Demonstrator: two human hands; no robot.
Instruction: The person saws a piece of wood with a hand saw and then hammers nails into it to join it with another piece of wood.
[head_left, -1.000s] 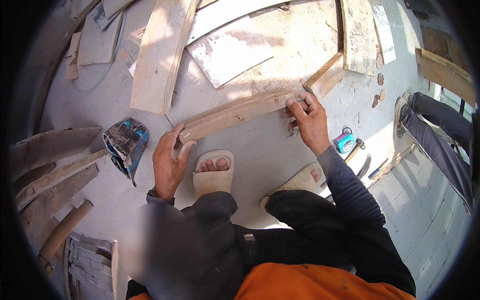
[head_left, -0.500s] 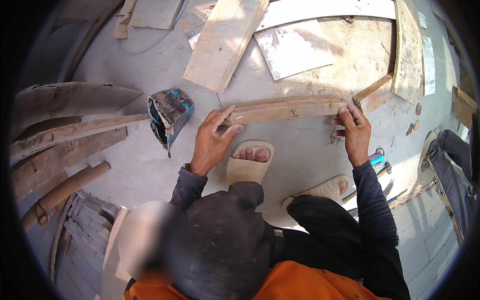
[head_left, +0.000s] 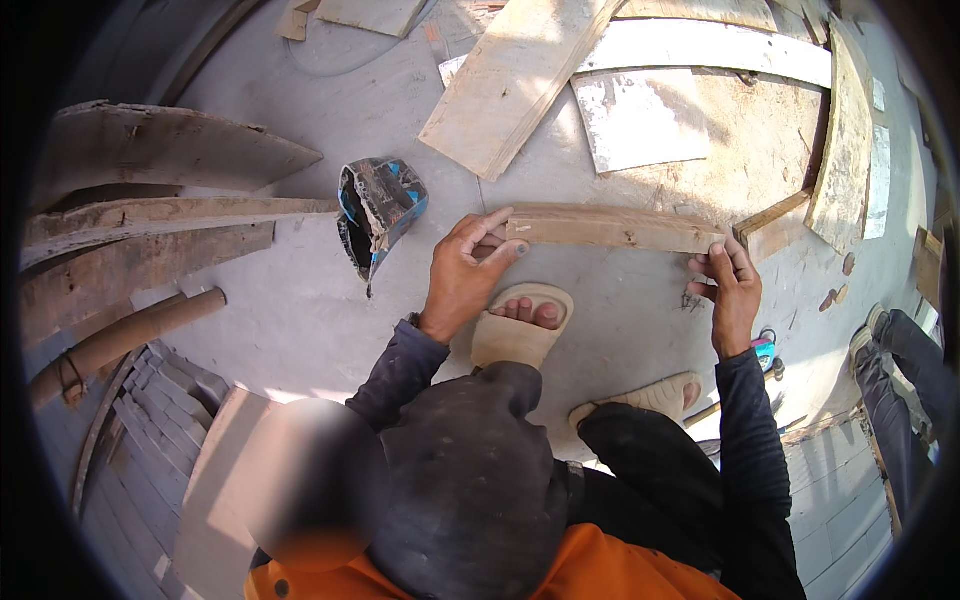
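Observation:
A short, squared wooden plank (head_left: 615,228) spans the space between my two hands, in front of my sandalled feet. My left hand (head_left: 464,268) pinches its left end, with the thumb along the near side and the fingers behind. At the other end, my right hand (head_left: 734,292) grips the corner between thumb and fingers. To the left of my left hand stands a torn, dark bag (head_left: 385,215) with blue patches, its mouth gaping. Just beyond the plank's right end lies a wood block (head_left: 774,228).
Wide boards (head_left: 520,85) and a pale square panel (head_left: 640,120) lie across the far floor. Long planks (head_left: 180,222) and a brown tube (head_left: 130,345) jut in from the left. A hammer (head_left: 777,370) and a blue item (head_left: 763,350) rest at right, near another person's legs (head_left: 895,380).
The view has shifted, so the surroundings sit further right in the picture. Both hands keep hold of the plank, which now looks closer to level.

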